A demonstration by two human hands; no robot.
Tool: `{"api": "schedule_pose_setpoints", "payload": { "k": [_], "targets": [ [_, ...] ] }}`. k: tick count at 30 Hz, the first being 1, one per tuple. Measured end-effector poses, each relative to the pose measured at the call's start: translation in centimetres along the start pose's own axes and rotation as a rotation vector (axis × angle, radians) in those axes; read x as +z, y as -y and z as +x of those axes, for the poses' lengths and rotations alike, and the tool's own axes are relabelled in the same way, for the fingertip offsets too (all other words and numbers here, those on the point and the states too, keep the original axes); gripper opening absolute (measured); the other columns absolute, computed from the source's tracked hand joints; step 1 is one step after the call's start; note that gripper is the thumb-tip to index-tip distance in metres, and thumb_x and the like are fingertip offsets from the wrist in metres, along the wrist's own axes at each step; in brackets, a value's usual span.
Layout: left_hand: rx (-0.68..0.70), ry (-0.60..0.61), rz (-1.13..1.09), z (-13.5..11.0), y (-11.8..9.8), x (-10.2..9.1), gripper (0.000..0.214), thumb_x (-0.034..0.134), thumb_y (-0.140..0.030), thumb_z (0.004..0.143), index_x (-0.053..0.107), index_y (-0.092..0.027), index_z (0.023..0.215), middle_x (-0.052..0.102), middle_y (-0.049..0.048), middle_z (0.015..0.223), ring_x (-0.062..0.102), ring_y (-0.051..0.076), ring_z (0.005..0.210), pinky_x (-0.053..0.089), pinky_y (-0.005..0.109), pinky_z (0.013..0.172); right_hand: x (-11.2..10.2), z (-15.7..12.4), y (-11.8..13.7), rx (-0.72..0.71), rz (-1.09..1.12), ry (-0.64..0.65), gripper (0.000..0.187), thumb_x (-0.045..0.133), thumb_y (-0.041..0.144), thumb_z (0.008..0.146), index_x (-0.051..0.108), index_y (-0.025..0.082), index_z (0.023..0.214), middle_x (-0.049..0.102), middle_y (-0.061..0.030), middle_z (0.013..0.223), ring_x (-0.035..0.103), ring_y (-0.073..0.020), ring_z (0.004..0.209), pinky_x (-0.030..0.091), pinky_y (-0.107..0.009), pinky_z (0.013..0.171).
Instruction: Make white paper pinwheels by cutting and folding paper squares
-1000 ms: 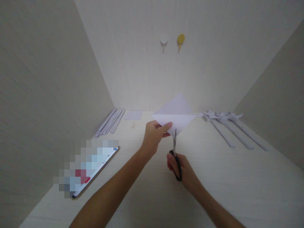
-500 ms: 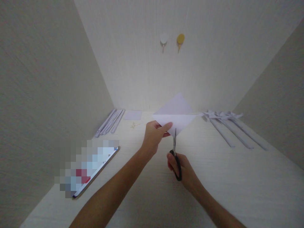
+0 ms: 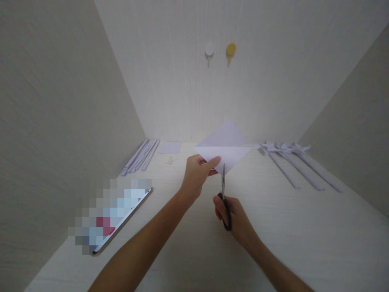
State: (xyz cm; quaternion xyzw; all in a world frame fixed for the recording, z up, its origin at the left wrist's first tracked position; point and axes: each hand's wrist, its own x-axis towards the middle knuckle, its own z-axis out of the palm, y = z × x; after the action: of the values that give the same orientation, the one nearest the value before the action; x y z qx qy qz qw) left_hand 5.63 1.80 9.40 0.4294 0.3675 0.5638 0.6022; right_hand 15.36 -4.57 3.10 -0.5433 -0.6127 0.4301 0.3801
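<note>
From my head view, I have one creased white paper sheet (image 3: 231, 156) and one pair of black-handled scissors (image 3: 223, 185). My left hand (image 3: 194, 174) pinches the sheet's near left edge, thumb on top; my right hand (image 3: 233, 213) is closed round the scissors' handles, their narrowly parted blades at its near corner. Right of the sheet lie three long paper sticks (image 3: 285, 170); left, one paper square (image 3: 170, 147) and a stick bundle (image 3: 140, 158) I can't count; above, two wall hooks (image 3: 231, 49).
</note>
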Motion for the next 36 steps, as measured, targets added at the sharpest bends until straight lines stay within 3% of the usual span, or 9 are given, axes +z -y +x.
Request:
{"api": "schedule_pose_setpoints", "payload": {
  "k": [36],
  "targets": [
    [0.007,-0.006,0.013,-0.13,0.09,0.09,0.02,0.065,-0.025,0.057,0.062,-0.01,0.069,0.063,0.0044,0.065,0.057,0.011,0.059,0.049,0.027,0.059,0.19,0.03,-0.21,0.045,0.002,-0.042,0.051,0.037,0.058,0.072,0.033,0.017,0.041,0.034,0.0033,0.038,0.03,-0.0056,0.036,0.022,-0.021,0.037]
  ]
}}
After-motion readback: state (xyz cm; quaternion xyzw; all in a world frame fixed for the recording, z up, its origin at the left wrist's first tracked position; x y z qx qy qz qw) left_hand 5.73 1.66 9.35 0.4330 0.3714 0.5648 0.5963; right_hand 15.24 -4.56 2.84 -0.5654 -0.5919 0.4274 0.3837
